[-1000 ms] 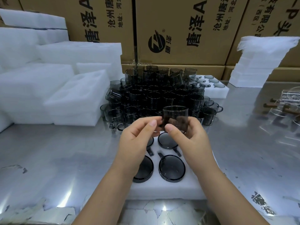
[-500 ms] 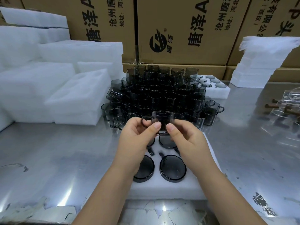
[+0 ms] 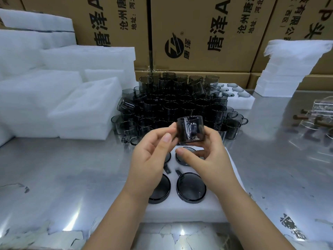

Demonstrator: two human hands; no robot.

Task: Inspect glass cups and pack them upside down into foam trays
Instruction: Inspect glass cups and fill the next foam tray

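While the left hand [image 3: 151,157] pinches the glass cup [image 3: 191,129] and the right hand [image 3: 209,157] curls round it, above the foam tray [image 3: 180,212] beneath both, turn slowly, checking the rim before inverting.

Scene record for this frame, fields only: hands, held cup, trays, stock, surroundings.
held cup: smoky glass, above the near foam tray, not in a slot
left hand: pinches the cup's left side
right hand: holds the same cup from the right
near foam tray: four cups seated upside down, two partly hidden by the hands
cup pile: behind that tray
rear tray: cups in its slots, right of the pile
surroundings: foam stack at left, metal table
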